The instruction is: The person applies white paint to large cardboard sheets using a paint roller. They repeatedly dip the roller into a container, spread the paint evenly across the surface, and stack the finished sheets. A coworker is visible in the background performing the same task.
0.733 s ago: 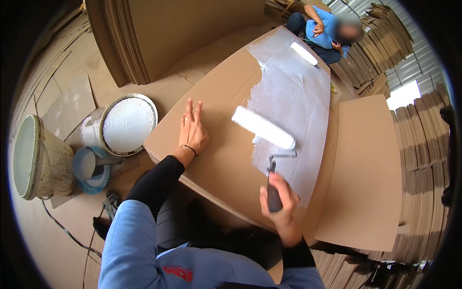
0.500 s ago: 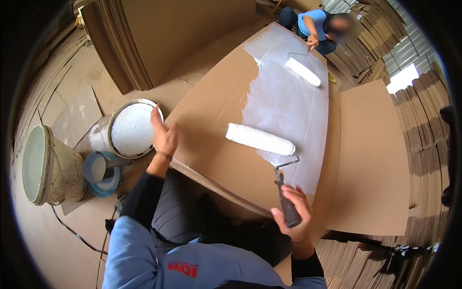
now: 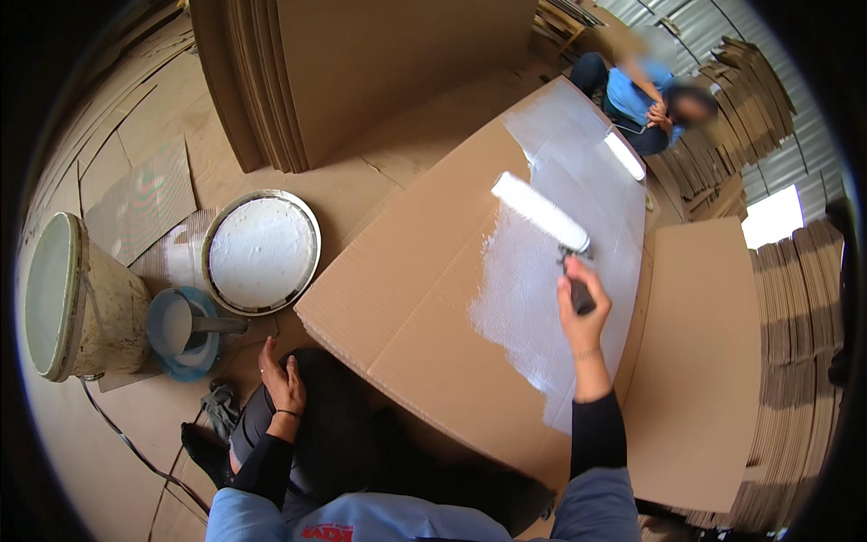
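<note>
My right hand (image 3: 582, 316) grips the dark handle of a paint roller (image 3: 540, 212). The roller's white fluffy sleeve is over the stacked cardboard sheet (image 3: 424, 271), at the edge of the white wet paint (image 3: 564, 289) that covers its right and far parts. My left hand (image 3: 283, 381) is off the board, beside my knee, with its fingers stretched out and nothing in it. Close to it lies a blue basin (image 3: 203, 357) holding white liquid and a grey scoop (image 3: 217, 325). Beyond is a round tray of white paint (image 3: 264, 253).
A paint-stained bucket (image 3: 113, 303) stands at the left. Cardboard sheets (image 3: 379, 90) stand upright at the back. At the far right a co-worker (image 3: 632, 95) crouches with another white roller (image 3: 625, 156). A loose sheet (image 3: 695, 361) and tall cardboard stacks (image 3: 795, 334) line the right.
My right hand has pushed the roller away from me across the board, and paint covers more of its near right part. My left hand has left the board's edge for my knee. The co-worker's roller shifted right.
</note>
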Tool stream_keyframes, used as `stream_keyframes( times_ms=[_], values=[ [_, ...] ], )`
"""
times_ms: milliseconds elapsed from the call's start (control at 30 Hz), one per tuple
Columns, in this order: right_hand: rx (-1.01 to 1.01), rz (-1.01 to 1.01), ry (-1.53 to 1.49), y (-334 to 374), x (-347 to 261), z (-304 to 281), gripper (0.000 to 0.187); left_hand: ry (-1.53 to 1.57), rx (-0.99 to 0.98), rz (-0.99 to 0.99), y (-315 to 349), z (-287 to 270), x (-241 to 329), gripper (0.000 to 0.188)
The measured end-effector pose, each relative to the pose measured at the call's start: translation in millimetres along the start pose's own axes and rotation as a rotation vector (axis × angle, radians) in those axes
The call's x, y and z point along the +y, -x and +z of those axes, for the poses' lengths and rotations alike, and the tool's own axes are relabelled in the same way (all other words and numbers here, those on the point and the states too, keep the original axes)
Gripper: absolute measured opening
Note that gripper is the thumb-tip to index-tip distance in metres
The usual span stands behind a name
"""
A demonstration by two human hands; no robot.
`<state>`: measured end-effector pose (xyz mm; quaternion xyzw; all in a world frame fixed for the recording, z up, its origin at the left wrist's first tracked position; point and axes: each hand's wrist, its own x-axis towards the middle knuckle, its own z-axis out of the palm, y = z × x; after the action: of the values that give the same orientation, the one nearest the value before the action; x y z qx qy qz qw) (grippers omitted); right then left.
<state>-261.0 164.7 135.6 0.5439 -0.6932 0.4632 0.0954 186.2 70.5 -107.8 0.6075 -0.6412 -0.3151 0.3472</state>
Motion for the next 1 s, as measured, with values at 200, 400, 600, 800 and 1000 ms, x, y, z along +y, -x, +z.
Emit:
stream_keyframes(
  times_ms=[200, 400, 600, 800, 1000],
  values=[
    [0.061, 0.006, 0.279, -143, 113, 87, 0.021, -0.367, -0.112, -0.136, -6, 11, 25, 0.06],
    [0.02, -0.008, 0.458, -136, 75, 109, 0.017, -0.463, -0.181, -0.156, -12, 10, 32, 0.06],
    [-0.303, -0.315, 0.339, -8, -118, 45, 0.021, -0.466, -0.207, -0.177, -11, 9, 35, 0.061],
    [-0.369, -0.258, 0.081, 0, -185, 24, 0.02, -0.441, -0.223, -0.174, -11, 7, 32, 0.06],
    [-0.244, -0.349, 0.35, -90, -13, 98, 0.019, -0.477, -0.195, -0.148, -12, 9, 33, 0.06]
  ],
)
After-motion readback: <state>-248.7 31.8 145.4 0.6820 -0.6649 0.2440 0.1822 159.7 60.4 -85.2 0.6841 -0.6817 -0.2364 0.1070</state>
